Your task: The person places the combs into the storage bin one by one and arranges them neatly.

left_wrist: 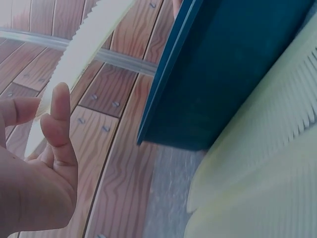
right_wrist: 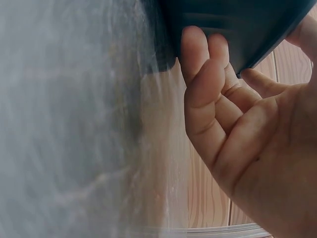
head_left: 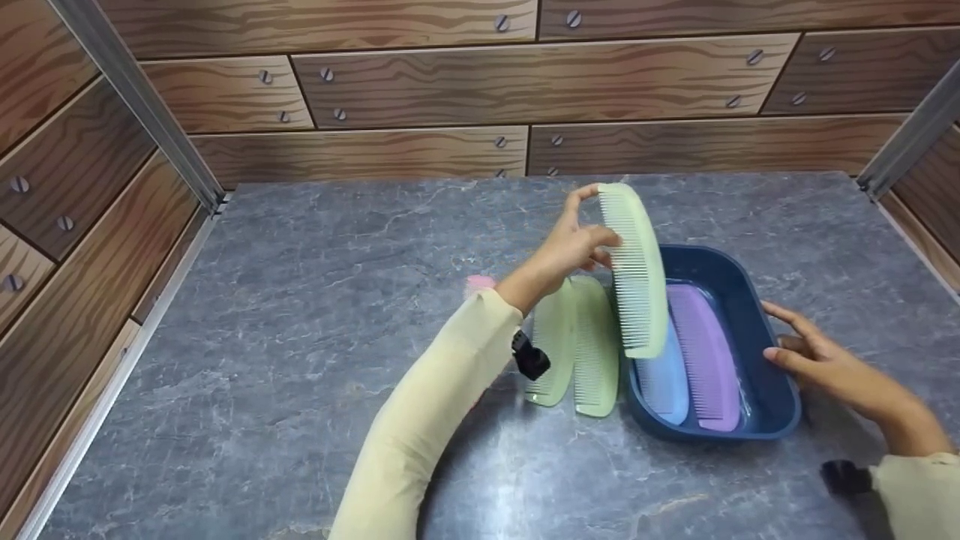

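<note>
My left hand (head_left: 574, 244) pinches a pale green comb (head_left: 641, 277) near its upper end. The comb hangs tilted over the left side of a dark blue plastic tub (head_left: 772, 401), teeth facing left. Inside the tub lie a purple comb (head_left: 709, 360) and a blue comb (head_left: 675, 375), the latter partly hidden by the held one. My right hand (head_left: 817, 356) holds the tub's right side, thumb at the rim; in the right wrist view, bent fingers (right_wrist: 203, 99) are against its outer wall. Left of the tub, two pale green combs (head_left: 598, 352) lie side by side on the table.
A pink end of something (head_left: 480, 283) shows beside my left forearm, the rest hidden under it. The grey marbled table (head_left: 300, 337) is bordered by wood-patterned panels (head_left: 420, 90) at the back and sides. Black wrist cameras (head_left: 531, 356) sit at both cuffs.
</note>
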The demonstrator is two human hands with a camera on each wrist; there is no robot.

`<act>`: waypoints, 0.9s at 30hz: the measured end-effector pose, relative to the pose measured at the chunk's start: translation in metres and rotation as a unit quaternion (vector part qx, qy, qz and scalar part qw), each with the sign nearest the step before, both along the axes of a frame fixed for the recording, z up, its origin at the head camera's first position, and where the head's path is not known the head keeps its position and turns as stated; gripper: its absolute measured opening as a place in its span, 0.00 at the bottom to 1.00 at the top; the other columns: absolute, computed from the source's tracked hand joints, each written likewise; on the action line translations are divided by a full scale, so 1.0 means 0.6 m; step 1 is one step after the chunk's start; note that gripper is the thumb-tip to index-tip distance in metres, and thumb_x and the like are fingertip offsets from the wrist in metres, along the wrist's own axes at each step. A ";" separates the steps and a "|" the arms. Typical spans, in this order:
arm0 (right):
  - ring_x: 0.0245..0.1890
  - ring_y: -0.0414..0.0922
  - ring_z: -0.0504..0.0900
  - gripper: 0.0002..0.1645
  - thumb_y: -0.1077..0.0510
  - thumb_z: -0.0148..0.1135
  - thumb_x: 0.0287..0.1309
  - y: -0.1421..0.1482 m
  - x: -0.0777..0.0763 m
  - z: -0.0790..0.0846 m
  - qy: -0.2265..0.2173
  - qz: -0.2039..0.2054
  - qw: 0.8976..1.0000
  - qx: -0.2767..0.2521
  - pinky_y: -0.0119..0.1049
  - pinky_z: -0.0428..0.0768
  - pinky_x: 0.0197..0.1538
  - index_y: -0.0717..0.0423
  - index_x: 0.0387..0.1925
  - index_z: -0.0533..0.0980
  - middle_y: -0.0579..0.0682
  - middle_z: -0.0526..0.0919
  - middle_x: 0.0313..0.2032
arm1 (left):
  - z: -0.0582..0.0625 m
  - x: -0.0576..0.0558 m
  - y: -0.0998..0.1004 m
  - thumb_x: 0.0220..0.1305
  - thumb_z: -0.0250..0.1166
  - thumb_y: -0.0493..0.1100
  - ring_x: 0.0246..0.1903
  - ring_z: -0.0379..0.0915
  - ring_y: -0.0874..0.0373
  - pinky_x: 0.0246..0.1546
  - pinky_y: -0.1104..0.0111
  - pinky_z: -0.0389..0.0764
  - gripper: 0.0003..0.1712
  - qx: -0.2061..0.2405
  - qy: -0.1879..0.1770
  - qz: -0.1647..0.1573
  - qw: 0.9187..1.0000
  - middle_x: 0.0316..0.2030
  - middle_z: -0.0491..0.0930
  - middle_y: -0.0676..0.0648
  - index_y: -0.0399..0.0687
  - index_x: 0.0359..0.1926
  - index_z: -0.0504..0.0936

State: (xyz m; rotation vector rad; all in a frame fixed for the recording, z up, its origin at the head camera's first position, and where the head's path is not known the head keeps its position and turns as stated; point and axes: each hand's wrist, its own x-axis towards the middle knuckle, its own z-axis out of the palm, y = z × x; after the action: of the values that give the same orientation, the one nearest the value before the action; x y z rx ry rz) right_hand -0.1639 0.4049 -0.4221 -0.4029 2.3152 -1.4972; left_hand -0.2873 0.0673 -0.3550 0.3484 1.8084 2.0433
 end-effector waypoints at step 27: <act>0.47 0.31 0.81 0.40 0.60 0.44 0.73 -0.002 0.000 0.001 -0.002 -0.025 0.999 0.033 0.33 0.82 0.44 0.42 0.76 0.38 0.35 0.74 0.49 | -0.039 0.035 0.092 0.63 0.59 0.31 0.16 0.76 0.57 0.17 0.71 0.60 0.35 0.021 0.013 -0.059 0.998 0.24 0.81 0.48 0.69 0.62 0.57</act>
State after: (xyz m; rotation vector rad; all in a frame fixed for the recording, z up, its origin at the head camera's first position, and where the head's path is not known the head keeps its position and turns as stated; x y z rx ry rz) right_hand -0.1638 0.4040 -0.4217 -0.3265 2.3802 -1.4374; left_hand -0.2662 0.1225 -0.3783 0.4838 1.7183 2.0060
